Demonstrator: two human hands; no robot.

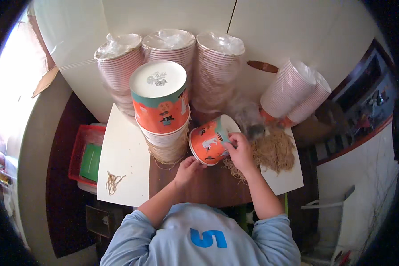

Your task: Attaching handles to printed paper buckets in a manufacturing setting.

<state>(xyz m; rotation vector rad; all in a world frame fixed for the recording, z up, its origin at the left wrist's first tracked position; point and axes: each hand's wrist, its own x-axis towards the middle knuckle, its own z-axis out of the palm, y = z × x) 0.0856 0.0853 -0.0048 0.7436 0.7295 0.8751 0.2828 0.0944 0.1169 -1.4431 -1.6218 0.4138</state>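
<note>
An orange and green paper bucket (208,142) with printed figures lies tilted in front of me, its pale base toward the upper right. My right hand (240,150) is closed around its base end. My left hand (190,169) pinches at its white rim; whether a thin strand is also between those fingers cannot be made out. Just left of it stands an upside-down stack of the same buckets (160,106), tan strands looped around its lower part. Beside my right forearm lies a tangled heap of thin tan strands (275,150), some trailing under the wrist.
Tall plastic-wrapped bucket stacks (170,46) line the back of the table (124,155); more wrapped stacks (290,88) lean at the right. A small clump of strands (113,182) lies on the left side. A red crate (79,150) with something green inside stands left of the table.
</note>
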